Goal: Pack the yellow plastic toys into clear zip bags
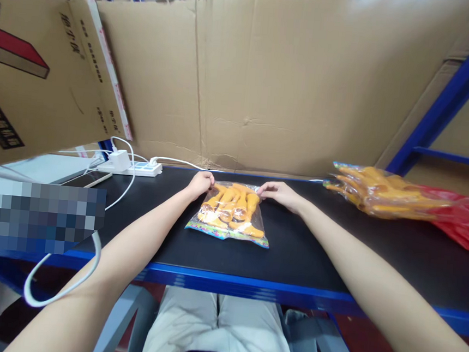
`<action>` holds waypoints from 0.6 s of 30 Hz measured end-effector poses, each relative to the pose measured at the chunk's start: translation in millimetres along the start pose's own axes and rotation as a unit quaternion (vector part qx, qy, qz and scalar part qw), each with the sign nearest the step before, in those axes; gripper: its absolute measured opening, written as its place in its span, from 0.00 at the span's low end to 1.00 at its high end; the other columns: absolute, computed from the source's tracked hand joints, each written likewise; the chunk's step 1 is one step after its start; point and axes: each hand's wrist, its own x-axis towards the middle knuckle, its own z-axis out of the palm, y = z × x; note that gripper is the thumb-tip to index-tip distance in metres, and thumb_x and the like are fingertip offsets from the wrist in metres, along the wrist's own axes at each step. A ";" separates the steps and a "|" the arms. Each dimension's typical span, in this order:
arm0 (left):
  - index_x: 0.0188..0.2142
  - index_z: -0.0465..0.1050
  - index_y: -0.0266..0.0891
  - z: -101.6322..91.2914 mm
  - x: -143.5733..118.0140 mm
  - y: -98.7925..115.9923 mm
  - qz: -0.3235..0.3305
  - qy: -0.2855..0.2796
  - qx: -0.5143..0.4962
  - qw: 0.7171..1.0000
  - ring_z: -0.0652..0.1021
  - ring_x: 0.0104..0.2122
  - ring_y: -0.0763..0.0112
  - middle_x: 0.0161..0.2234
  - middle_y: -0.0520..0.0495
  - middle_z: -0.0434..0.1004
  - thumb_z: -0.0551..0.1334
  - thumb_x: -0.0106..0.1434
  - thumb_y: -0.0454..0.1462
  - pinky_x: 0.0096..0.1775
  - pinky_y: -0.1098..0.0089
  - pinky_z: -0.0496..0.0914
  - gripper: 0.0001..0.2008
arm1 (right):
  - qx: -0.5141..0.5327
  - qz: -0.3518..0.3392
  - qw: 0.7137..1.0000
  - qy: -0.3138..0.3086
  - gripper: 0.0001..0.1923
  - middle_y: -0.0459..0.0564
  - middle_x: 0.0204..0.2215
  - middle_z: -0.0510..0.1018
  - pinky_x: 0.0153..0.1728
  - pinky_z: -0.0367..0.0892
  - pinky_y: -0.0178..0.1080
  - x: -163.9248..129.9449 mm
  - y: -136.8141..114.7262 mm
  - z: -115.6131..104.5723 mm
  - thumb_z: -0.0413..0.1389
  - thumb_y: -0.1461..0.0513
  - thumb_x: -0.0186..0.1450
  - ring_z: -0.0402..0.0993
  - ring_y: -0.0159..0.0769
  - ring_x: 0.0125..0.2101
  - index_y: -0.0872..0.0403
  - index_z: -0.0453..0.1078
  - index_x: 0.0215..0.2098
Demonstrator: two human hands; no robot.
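A clear plastic bag of orange toy pieces lies flat on the black table top in front of me. My left hand pinches the bag's far left corner with fingers closed. At the far right corner, my right hand grips the bag's top edge. Both forearms stretch out over the table's blue front edge.
Several more filled bags of orange toys pile at the right beside a red plastic bag. A white power strip with cables sits at the back left. Cardboard sheets wall the back; a cardboard box stands left.
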 end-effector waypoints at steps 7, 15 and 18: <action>0.18 0.67 0.37 -5.1 -3.0 3.5 0.126 0.006 0.233 0.964 0.72 0.25 0.72 0.19 0.51 0.71 0.50 0.44 0.27 0.32 0.72 0.65 0.10 | -0.096 -0.038 0.995 0.014 0.05 0.43 0.20 0.72 0.31 0.63 0.34 3.2 -0.3 10.1 0.50 0.67 0.47 0.68 0.29 0.24 0.55 0.66 0.22; 0.22 0.68 0.36 0.6 -2.7 3.1 0.034 -0.018 0.062 0.997 0.71 0.21 0.75 0.22 0.49 0.73 0.52 0.48 0.29 0.25 0.76 0.63 0.07 | -0.238 -0.064 0.969 0.034 0.15 0.44 0.19 0.68 0.26 0.57 0.33 -2.5 -6.8 15.3 0.47 0.54 0.58 0.61 0.29 0.23 0.56 0.62 0.20; 0.21 0.66 0.35 1.7 -5.7 7.0 0.014 -0.027 0.017 0.999 0.67 0.18 0.79 0.19 0.51 0.70 0.56 0.51 0.33 0.22 0.77 0.60 0.05 | -0.260 -0.050 0.963 0.043 0.20 0.44 0.18 0.67 0.25 0.55 0.33 -4.1 -10.6 18.0 0.49 0.48 0.57 0.60 0.28 0.22 0.55 0.61 0.19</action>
